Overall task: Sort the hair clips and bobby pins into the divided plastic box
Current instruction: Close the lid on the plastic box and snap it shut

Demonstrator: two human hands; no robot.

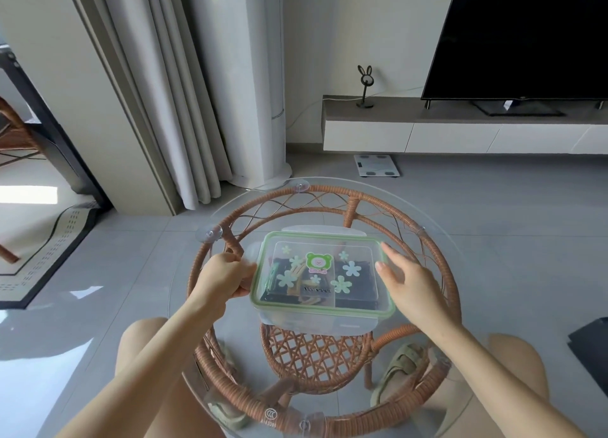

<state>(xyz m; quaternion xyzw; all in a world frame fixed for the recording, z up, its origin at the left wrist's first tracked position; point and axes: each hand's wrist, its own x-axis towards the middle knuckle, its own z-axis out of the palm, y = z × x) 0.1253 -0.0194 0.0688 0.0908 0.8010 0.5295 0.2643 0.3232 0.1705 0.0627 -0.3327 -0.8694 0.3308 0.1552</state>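
From the head view, the lidded plastic box (322, 281) is sitting mid-surface with dark clips showing through, so sorting is looking finished or not begun. The left hand (223, 278) is gripping its left edge while the right hand (408, 283) is hovering spread at its right. The round glass surface (437, 240) is resting on rattan, over grey floor tiles (510, 207), with a television (526, 36) far right.
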